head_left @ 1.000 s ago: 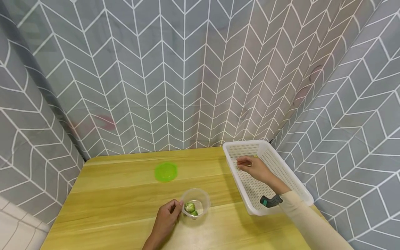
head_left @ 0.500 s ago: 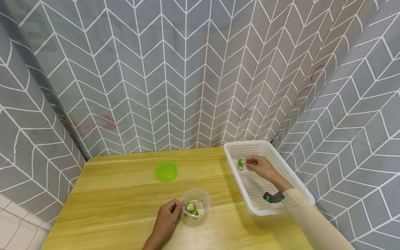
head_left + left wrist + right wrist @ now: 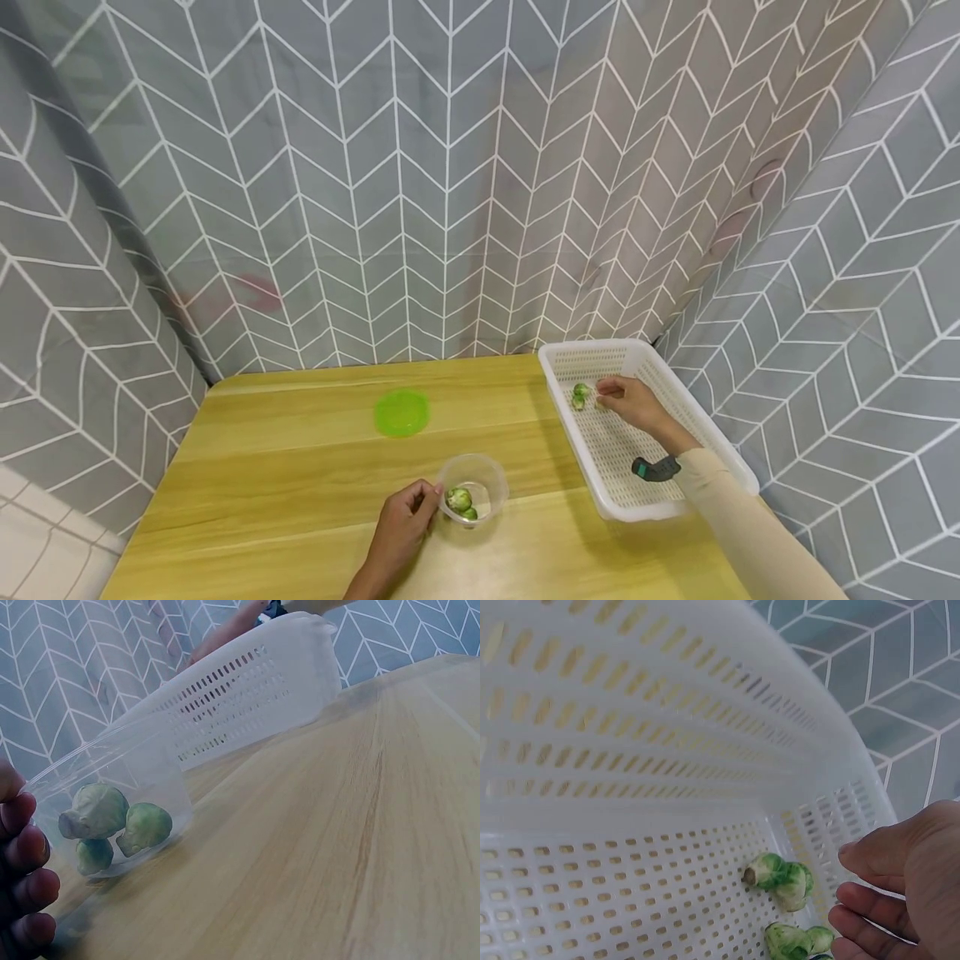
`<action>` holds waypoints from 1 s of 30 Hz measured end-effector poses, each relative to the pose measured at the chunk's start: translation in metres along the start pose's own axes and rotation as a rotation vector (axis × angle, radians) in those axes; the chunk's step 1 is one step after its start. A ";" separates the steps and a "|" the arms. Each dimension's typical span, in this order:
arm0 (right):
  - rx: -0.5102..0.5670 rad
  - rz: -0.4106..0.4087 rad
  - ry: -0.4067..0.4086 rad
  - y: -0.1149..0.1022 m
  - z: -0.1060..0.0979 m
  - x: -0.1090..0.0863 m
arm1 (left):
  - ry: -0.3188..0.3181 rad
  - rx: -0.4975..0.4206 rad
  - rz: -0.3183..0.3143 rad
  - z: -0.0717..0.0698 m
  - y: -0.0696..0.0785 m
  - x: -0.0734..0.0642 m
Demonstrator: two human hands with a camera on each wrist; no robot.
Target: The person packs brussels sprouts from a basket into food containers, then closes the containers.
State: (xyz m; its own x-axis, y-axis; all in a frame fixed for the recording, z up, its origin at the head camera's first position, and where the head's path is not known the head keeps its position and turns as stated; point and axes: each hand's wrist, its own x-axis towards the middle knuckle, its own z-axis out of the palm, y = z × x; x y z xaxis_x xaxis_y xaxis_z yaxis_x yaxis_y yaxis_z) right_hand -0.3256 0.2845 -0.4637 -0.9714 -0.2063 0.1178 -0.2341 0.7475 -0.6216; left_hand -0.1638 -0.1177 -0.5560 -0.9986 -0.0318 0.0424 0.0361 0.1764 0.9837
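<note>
My left hand (image 3: 405,521) pinches the rim of a clear round plastic tub (image 3: 491,492) standing on the table. Brussels sprouts (image 3: 101,810) lie at the bottom of the tub, 3 of them visible in the left wrist view. Inside the white perforated basket (image 3: 592,475) at the right, my right hand (image 3: 633,404) hovers low with thumb and fingers apart. Between them I see nothing held in the right wrist view. Several more Brussels sprouts (image 3: 791,889) lie on the basket floor just beside and below those fingers; the hand partly hides some.
A translucent green round lid (image 3: 402,412) lies flat on the wooden table (image 3: 285,467), behind the tub. Grey patterned curtains (image 3: 420,208) close off the back and both sides. The basket's raised walls surround the right hand. A dark band (image 3: 654,469) sits on the right wrist.
My right hand has shifted a little to the right inside the basket, uncovering sprouts that it hid before. The left hand stays at the tub's rim.
</note>
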 end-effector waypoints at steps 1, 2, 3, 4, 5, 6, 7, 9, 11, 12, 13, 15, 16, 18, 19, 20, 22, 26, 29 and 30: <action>-0.006 0.005 0.003 0.001 0.001 0.001 | -0.004 0.005 -0.003 0.000 -0.004 0.001; -0.012 0.006 0.002 0.002 0.001 0.001 | -0.010 0.000 0.000 -0.001 -0.007 0.002; -0.013 0.012 0.003 0.004 0.002 0.001 | -0.016 -0.005 0.007 -0.001 -0.010 0.003; -0.019 0.014 0.006 0.005 0.003 0.001 | -0.021 -0.012 0.016 -0.001 -0.011 0.003; -0.018 0.020 0.009 0.007 0.004 0.001 | -0.028 -0.015 0.025 -0.002 -0.012 0.003; -0.018 0.027 0.010 0.009 0.004 0.001 | -0.035 -0.020 0.032 -0.002 -0.014 0.004; -0.018 0.033 0.011 0.010 0.005 0.001 | -0.041 -0.024 0.038 -0.003 -0.014 0.004; -0.022 0.043 0.010 0.013 0.006 0.000 | -0.054 -0.031 0.047 -0.003 -0.014 0.004; -0.025 0.049 0.009 0.016 0.007 0.001 | -0.061 -0.032 0.049 -0.004 -0.014 0.003; -0.030 0.051 0.007 0.017 0.007 0.001 | -0.062 -0.033 0.048 -0.004 -0.014 0.003; -0.034 0.050 0.007 0.017 0.007 0.001 | -0.062 -0.035 0.046 -0.004 -0.013 0.003; -0.045 0.052 0.004 0.019 0.008 0.003 | -0.061 -0.040 0.040 -0.004 -0.013 0.003; -0.048 0.058 0.003 0.020 0.008 0.003 | -0.059 -0.038 0.038 -0.004 -0.013 0.003; -0.057 0.062 -0.001 0.023 0.009 0.003 | -0.057 -0.035 0.030 -0.004 -0.013 0.003; -0.064 0.058 -0.004 0.024 0.010 0.004 | -0.054 -0.032 0.026 -0.003 -0.013 0.003; -0.064 0.060 -0.004 0.025 0.010 0.004 | -0.050 -0.026 0.022 -0.003 -0.013 0.004; -0.064 0.063 -0.002 0.026 0.010 0.005 | -0.041 -0.011 0.015 -0.002 -0.012 0.004; -0.068 0.072 -0.002 0.027 0.010 0.006 | -0.024 0.021 0.005 -0.001 -0.006 0.002; -0.079 0.082 -0.008 0.028 0.010 0.007 | -0.020 0.034 -0.001 0.000 -0.001 0.001; -0.081 0.086 -0.012 0.029 0.010 0.007 | -0.020 0.033 0.001 0.000 -0.001 0.001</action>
State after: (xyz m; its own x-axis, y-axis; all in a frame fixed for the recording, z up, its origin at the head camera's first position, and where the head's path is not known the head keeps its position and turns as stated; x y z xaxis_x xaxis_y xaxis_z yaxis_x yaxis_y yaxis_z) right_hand -0.3384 0.2982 -0.4884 -0.9876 -0.1463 0.0577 -0.1531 0.8114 -0.5641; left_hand -0.1646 -0.1183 -0.5568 -0.9991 -0.0122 0.0395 0.0361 0.2084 0.9774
